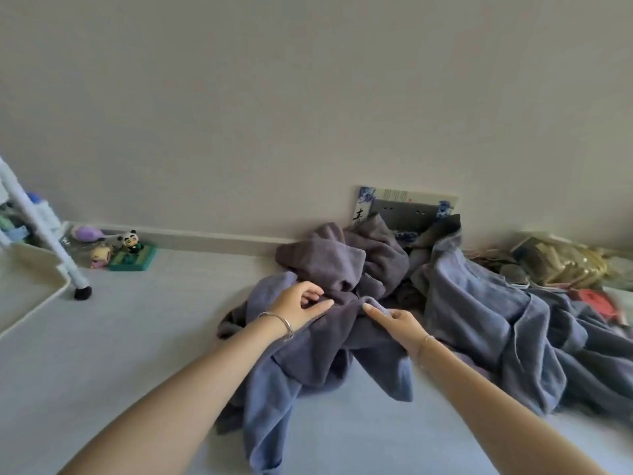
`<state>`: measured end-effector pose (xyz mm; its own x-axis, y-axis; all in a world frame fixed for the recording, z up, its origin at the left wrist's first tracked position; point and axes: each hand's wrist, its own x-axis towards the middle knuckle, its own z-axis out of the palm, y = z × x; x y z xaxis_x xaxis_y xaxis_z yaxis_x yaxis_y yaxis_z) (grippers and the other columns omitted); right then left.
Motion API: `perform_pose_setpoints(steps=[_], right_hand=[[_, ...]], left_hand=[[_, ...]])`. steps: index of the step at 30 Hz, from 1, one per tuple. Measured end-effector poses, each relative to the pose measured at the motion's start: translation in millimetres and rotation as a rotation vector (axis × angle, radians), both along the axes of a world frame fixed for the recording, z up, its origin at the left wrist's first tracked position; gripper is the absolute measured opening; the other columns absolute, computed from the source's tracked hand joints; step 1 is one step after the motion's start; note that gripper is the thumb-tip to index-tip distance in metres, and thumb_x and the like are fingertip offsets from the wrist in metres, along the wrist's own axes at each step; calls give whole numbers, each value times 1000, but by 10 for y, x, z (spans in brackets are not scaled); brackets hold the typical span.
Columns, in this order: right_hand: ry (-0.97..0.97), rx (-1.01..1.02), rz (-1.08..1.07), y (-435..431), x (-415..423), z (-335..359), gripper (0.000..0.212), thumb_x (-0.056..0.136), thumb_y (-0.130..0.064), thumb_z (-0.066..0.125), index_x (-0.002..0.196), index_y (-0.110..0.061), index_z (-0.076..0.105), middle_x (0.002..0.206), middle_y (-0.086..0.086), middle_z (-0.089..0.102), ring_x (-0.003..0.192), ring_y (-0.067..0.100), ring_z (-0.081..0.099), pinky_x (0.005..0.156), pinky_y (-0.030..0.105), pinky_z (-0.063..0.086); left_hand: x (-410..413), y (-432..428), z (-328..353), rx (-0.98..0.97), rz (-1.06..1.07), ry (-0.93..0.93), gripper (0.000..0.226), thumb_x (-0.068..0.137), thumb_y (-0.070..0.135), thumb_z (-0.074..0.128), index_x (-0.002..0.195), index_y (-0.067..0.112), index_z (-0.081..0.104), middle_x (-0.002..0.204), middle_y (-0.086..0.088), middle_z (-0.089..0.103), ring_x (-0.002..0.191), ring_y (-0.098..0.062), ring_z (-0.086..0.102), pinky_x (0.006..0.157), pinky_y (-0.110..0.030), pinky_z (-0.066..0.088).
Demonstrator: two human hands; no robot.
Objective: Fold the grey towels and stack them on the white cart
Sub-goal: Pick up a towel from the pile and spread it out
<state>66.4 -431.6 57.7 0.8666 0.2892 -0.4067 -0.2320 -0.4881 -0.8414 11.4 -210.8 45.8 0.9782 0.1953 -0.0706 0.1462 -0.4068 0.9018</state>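
Several crumpled grey towels [342, 269] lie in a heap on the pale surface, spreading right [496, 320] and toward me [308, 371]. My left hand [301, 308] reaches onto the near side of the heap, its index finger stretched out on the cloth, the other fingers loosely bent. My right hand [394, 320] grips a raised fold of a towel, its index finger pointing left along the fold. The two fingertips are a short gap apart. The white cart [37, 286] shows only as a tray rim and a leg at the far left.
The cart's white leg with a black foot [82, 292] stands on the surface at left. Small toys and a green tray [132, 260] sit by the wall. A framed picture [406, 209] leans behind the heap. Packets and clutter [561, 265] lie at the right.
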Motion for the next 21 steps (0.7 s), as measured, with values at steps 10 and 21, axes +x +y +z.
perform_pose_setpoints(steps=[10, 21], right_hand=[[-475, -76, 475, 74, -71, -214, 34, 80, -30, 73, 111, -36, 60, 114, -17, 58, 108, 0, 51, 100, 20, 37], [-369, -254, 803, 531, -324, -848, 72, 73, -46, 75, 136, -30, 44, 138, -9, 43, 120, 5, 40, 105, 24, 36]], left_hand=[[-665, 265, -494, 578, -131, -218, 57, 79, 74, 41, 84, 25, 69, 85, 11, 65, 83, -11, 58, 80, -28, 45], [-985, 331, -711, 838, -182, 85, 117, 53, 99, 21, 146, 28, 28, 122, -4, 58, 115, -24, 53, 99, -32, 38]])
